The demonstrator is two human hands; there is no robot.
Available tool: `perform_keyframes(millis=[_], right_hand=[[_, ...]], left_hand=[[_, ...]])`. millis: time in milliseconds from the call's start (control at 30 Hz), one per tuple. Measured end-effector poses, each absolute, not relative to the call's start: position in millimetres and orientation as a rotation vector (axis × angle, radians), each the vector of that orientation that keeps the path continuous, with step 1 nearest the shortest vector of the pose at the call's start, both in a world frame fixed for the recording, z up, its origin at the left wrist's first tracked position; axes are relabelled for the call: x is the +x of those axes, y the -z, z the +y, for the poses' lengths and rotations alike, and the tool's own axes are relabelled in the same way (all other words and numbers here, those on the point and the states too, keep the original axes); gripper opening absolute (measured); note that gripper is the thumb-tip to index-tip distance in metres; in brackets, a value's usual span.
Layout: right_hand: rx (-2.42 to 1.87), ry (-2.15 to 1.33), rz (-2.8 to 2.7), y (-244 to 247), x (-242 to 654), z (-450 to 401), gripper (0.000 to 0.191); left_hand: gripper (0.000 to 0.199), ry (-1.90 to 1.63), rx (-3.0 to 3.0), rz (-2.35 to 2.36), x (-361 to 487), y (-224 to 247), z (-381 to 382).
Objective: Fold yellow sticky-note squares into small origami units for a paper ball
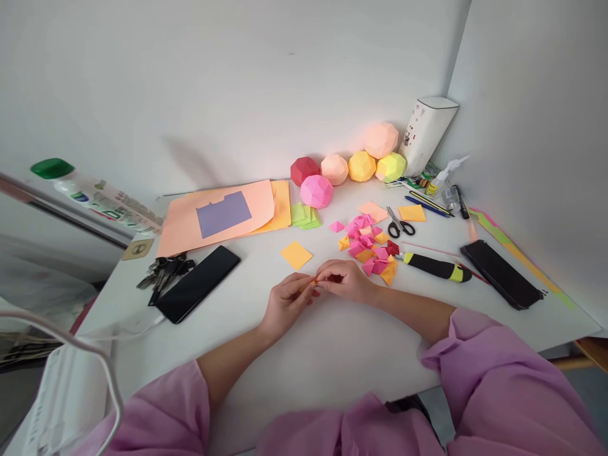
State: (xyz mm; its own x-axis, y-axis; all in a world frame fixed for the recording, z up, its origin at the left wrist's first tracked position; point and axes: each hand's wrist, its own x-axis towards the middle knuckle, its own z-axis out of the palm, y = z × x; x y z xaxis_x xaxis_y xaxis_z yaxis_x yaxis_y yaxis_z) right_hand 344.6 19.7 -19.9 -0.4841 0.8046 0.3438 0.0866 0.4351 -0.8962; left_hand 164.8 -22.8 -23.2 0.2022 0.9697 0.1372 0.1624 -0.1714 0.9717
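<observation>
My left hand (291, 299) and my right hand (346, 280) meet over the middle of the white table. Between their fingertips they pinch a small orange piece of paper (313, 282), mostly hidden by the fingers. Just beyond lies a flat orange paper square (297, 254). To the right of my right hand is a loose heap of folded paper pieces (365, 242) in pink, orange and red. A stack of green paper squares (305, 216) sits farther back.
Faceted paper balls (334, 170) stand along the back wall. Scissors (399, 225), a black-and-yellow cutter (434, 266) and a black pouch (501, 275) lie right. Left are a phone (199, 283), keys (167, 273), coloured sheets (183, 218) and a green-capped bottle (97, 196).
</observation>
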Motion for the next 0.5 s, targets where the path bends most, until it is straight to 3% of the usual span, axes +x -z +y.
perform_keyframes(millis=[500], right_hand=[[-0.831, -1.175, -1.820, 17.3, 344.3, 18.7, 0.018]], left_hand=[[0.020, -1.112, 1.529, 1.147, 162.0, 26.0, -22.6]])
